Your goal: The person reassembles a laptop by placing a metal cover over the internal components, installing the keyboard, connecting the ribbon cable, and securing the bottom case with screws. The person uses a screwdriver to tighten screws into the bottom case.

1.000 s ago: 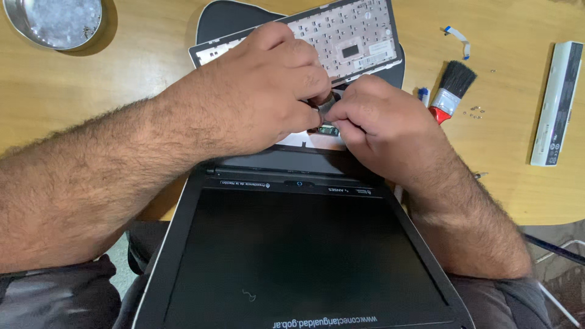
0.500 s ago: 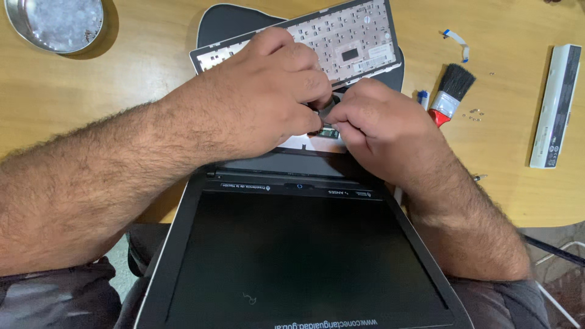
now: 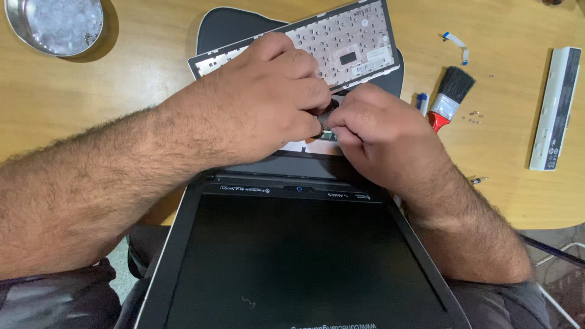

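A small black laptop (image 3: 292,262) lies open toward me, its dark screen tilted over the table edge. A detached white keyboard (image 3: 347,42) lies face down on the laptop base, its metal underside up. My left hand (image 3: 268,103) and my right hand (image 3: 378,134) meet at the keyboard's near edge. Their fingertips pinch a thin dark ribbon cable (image 3: 328,113) where it joins a small connector (image 3: 329,135) on the base. Most of the base is hidden under my hands.
On the wooden table (image 3: 122,103): a round metal bowl (image 3: 58,24) at the far left, a red-handled paintbrush (image 3: 450,94), a blue-tipped ribbon piece (image 3: 457,45), tiny screws (image 3: 472,116), and a long white battery pack (image 3: 553,106) at the right.
Both hands stay pinched at the same spot. The fingers shift only slightly around the cable.
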